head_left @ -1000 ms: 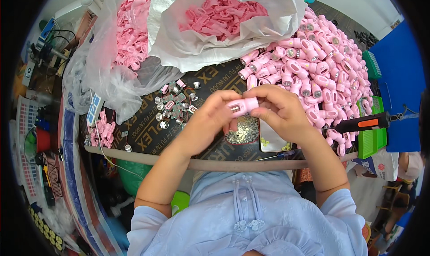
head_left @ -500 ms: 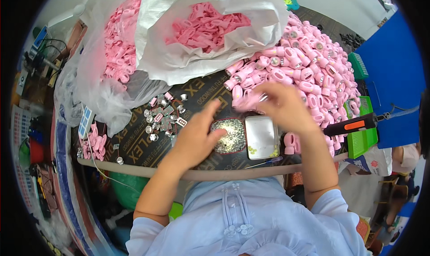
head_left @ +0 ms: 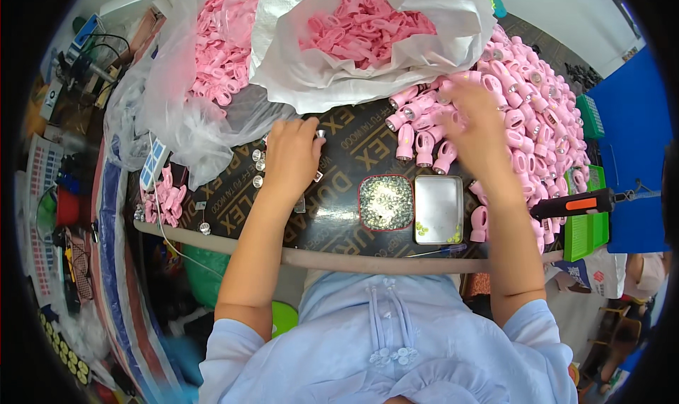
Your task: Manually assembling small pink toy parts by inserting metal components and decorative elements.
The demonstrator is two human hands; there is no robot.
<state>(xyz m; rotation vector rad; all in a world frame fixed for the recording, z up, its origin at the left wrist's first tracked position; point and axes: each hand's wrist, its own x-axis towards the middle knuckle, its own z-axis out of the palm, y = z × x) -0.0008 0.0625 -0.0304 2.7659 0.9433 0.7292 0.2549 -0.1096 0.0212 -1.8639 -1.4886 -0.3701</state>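
Note:
My left hand (head_left: 291, 153) reaches down onto a cluster of small electronic parts. Its bent fingers and thumb close around a small silver reflector (head_left: 320, 134) at the cluster's right edge. More silver reflectors (head_left: 259, 165) show beside the hand, which covers most of the cluster. My right hand (head_left: 475, 118), smeared by motion, is over the near left side of a large heap of pink toy flashlights (head_left: 527, 86). Whether its fingers hold a flashlight is hidden by the blur. Several flashlights (head_left: 424, 148) lie just left of that hand.
A red-rimmed tin (head_left: 386, 203) of tiny metal pieces stands beside a white tray (head_left: 440, 213) with yellow-green bits. Behind are a white sack (head_left: 283, 79) and a clear bag (head_left: 205, 139) of pink parts. A screwdriver (head_left: 453, 249) lies at the front; a black-orange power tool (head_left: 576, 205) hangs at right.
My left hand has moved from beside the tin, away and left, onto the electronic parts. My right hand has carried a pink piece to the flashlight heap. The whole view has shifted slightly.

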